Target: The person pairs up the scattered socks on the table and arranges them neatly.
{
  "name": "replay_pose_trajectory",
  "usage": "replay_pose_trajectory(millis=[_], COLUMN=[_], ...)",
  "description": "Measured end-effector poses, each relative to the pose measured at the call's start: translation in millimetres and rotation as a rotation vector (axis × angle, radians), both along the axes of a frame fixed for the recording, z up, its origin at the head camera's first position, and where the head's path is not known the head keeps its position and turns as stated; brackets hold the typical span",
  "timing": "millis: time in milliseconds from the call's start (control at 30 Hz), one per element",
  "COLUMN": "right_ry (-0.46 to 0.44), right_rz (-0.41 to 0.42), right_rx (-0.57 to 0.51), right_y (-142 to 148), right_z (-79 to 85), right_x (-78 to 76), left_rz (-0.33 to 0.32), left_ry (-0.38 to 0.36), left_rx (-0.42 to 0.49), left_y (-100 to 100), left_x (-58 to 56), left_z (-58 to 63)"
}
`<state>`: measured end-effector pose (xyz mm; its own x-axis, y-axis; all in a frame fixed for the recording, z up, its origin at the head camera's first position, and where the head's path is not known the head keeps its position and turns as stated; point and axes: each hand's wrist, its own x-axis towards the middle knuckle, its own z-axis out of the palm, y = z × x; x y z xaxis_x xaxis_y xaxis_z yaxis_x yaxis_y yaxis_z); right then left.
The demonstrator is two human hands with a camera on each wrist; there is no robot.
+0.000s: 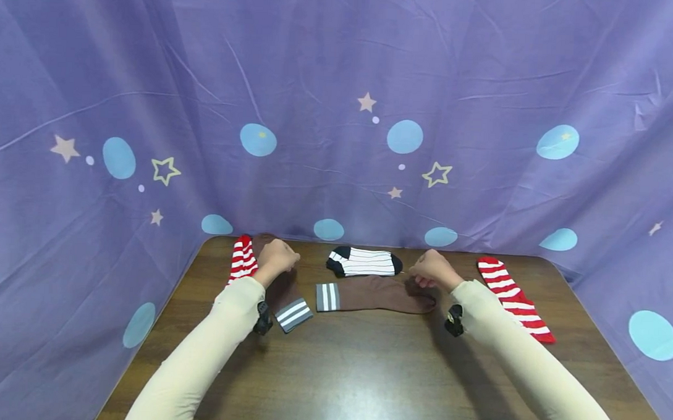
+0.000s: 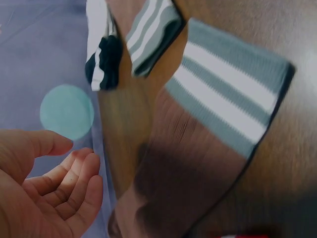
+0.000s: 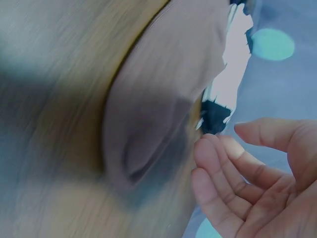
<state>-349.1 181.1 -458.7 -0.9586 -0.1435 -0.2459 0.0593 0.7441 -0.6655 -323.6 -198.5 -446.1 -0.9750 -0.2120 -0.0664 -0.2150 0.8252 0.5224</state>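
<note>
My left hand (image 1: pixel 278 257) hovers over the far end of a brown sock (image 1: pixel 283 294) with a grey, white-striped cuff. In the left wrist view its fingers (image 2: pixel 89 168) are loosely bent, thumb apart, and hold nothing. A second brown sock (image 1: pixel 367 294) lies sideways in the middle, cuff to the left. Above its toe end is my right hand (image 1: pixel 433 268); its fingers (image 3: pixel 218 188) are relaxed and empty in the right wrist view. Just behind that sock lies a white ankle sock (image 1: pixel 370 262) with thin dark stripes and black toe and heel, its toe near my right fingertips.
One red-and-white striped sock (image 1: pixel 243 259) lies at the far left, partly hidden by my left arm. Another red-and-white striped sock (image 1: pixel 514 296) lies at the right, beyond my right sleeve. A purple curtain (image 1: pixel 329 111) hangs around the back and sides of the wooden table (image 1: pixel 342 365).
</note>
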Motion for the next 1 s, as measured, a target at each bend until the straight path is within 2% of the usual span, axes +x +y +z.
replay_pose_trajectory(millis=[300, 433, 567, 633, 733, 900, 1000], right_ry=[0.042, 0.1, 0.161, 0.169, 0.164, 0.171, 0.187], right_rz=[0.084, 0.141, 0.215, 0.244, 0.265, 0.302, 0.325], right_rx=[-0.191, -0.229, -0.263, -0.286, -0.301, -0.293, -0.269], right_y=[-44, -62, -82, -92, -106, -127, -139], right_z=[8.2, 11.3, 13.9, 15.0, 17.7, 20.2, 19.6], right_x=[-7.6, -10.6, -14.1, -16.0, -17.2, -17.7, -18.4], left_rz=[0.122, 0.164, 0.179, 0.178, 0.163, 0.151, 0.164], left_ry=[-0.002, -0.054, -0.126, -0.148, -0.179, -0.22, -0.238], left_rx=[-0.009, -0.017, -0.006, 0.001, 0.063, 0.164, 0.215], left_y=[-40, -55, -64, -67, -67, -59, -52], left_x=[6.9, 13.8, 22.0, 26.6, 32.4, 40.5, 44.4], left_z=[13.7, 18.3, 19.3, 18.9, 16.5, 11.4, 8.8])
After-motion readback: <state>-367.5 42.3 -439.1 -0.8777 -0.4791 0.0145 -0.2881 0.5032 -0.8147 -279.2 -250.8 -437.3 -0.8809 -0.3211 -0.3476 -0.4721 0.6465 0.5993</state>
